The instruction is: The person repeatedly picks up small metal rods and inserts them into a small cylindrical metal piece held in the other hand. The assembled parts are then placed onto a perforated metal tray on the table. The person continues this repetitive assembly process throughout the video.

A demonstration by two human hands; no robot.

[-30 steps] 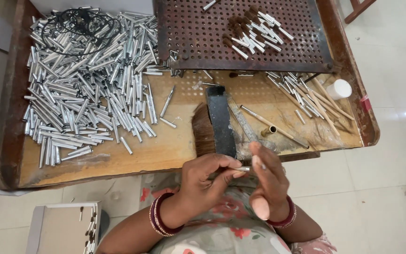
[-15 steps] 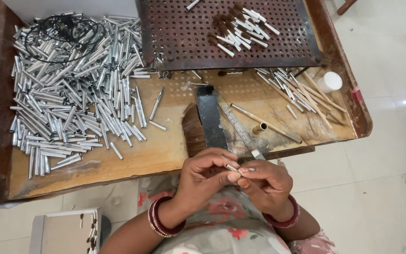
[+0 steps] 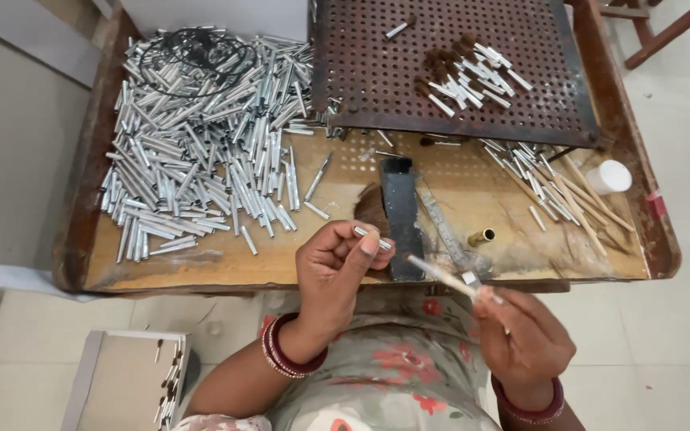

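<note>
My left hand point(image 3: 335, 270) pinches a short silver metal tube point(image 3: 371, 237) between thumb and fingertips, just above the near edge of the wooden tray table point(image 3: 201, 267). My right hand point(image 3: 525, 339) holds a thin pale stick point(image 3: 445, 277) that points up and left toward the tube; the two are apart. A black flat block point(image 3: 400, 214) and a grey metal strip point(image 3: 441, 222) lie on the board right behind my hands, with a small brass tube point(image 3: 481, 237) beside them.
A big heap of silver tubes point(image 3: 201, 152) covers the left of the board, with a black wire loop point(image 3: 193, 56) on top. A brown perforated metal plate point(image 3: 377, 72) at the back carries brush-tipped tubes point(image 3: 465, 72). Sticks and tubes point(image 3: 553, 187) and a white cap point(image 3: 608, 176) lie right. A grey box point(image 3: 121, 383) stands on the floor.
My hands have come apart: the left one moved left with the tube, and the right one drew down and right with the stick. The camera has shifted closer.
</note>
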